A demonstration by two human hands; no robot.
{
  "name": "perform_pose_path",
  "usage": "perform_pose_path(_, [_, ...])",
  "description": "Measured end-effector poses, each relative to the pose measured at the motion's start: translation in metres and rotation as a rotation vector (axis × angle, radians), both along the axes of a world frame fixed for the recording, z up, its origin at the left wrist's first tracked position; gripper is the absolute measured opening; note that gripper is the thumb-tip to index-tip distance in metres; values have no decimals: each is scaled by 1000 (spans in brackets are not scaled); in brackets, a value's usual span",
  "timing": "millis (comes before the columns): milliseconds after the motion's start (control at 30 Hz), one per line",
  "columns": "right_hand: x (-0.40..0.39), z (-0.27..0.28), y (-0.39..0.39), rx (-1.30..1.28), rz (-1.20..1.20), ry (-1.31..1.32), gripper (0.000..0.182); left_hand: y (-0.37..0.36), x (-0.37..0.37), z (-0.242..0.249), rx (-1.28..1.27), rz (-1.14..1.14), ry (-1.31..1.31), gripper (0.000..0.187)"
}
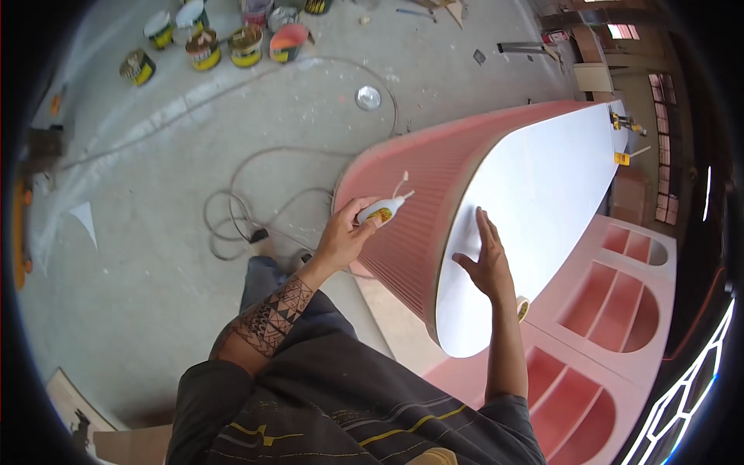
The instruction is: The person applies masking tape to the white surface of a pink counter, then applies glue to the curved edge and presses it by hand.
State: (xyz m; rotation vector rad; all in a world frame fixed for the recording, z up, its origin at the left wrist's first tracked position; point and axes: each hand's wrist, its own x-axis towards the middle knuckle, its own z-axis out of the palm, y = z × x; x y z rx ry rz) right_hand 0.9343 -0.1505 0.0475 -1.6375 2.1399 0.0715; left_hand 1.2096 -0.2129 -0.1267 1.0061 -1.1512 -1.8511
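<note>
My left hand [341, 236] is wrapped round a small white glue bottle [381, 210] with a yellow-green label, its thin nozzle pointing up and to the right. The bottle is over the pink ribbed side [411, 217] of a long counter with a rounded end. On the counter's white top [535, 186], my right hand [488, 260] rests near the rounded edge, fingers spread and nothing held. A roll of tape [523, 309] shows just right of my right wrist, partly hidden.
Several paint cans [246, 46] stand on the floor at the upper left. A hose [232, 194] loops across the floor by my feet. Pink shelf units [570, 341] lie at the right. Yellow tools [622, 124] sit at the counter's far end.
</note>
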Motion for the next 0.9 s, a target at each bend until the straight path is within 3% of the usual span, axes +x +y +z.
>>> perform_pose_path(267, [-9,-12,5,-73,-49,-46,106,-65,-8,44,15,16,100,45])
perform_pose_path(400, [-29,-1,-17,-62,-149,-158,104,-113,-25,53,-63,-89,-14,43])
perform_pose_path(467, [-37,6,-36,-19,-250,-119,97,-142,-42,47,-79,-150,-46,42])
perform_pose_path(533, [-44,5,-58,-16,-276,-38,96,-176,-65,37,-263,-162,-46,39])
perform_pose_path(600, [-56,0,-71,-57,-325,21,99,-214,-84,39,-222,-272,-37,39])
perform_pose_path(633, [-54,1,-85,4,-478,-45,102,-229,-95,38,-209,-361,-45,40])
perform_pose_path(900, [-45,12,-128,136,-709,-52,103,-289,-189,21,-362,-461,117,37])
